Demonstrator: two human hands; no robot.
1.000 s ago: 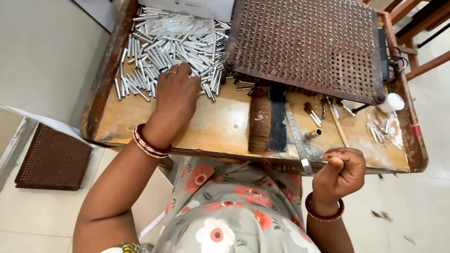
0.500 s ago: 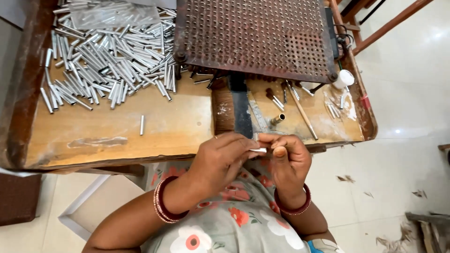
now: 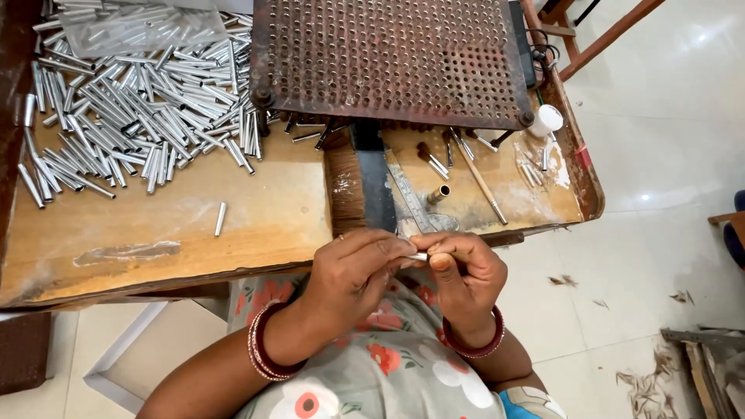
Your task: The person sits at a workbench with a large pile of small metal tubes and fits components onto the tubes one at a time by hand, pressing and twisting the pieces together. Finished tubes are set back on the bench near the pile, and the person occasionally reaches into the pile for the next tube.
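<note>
1. The wooden counter point(image 3: 256, 225) is carrying a perforated metal plate point(image 3: 392, 58) and a pile of metal tubes point(image 3: 132, 101)
2. The left hand point(image 3: 353, 271) is pinching one small metal tube point(image 3: 419, 256) with closed fingers, over the counter's near edge
3. The right hand point(image 3: 466, 275) is gripping the same tube's other end

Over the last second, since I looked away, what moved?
The left hand left the pile of metal tubes and came down to meet the right hand over the lap; both now pinch one small tube. The perforated plate and brush stayed put.
</note>
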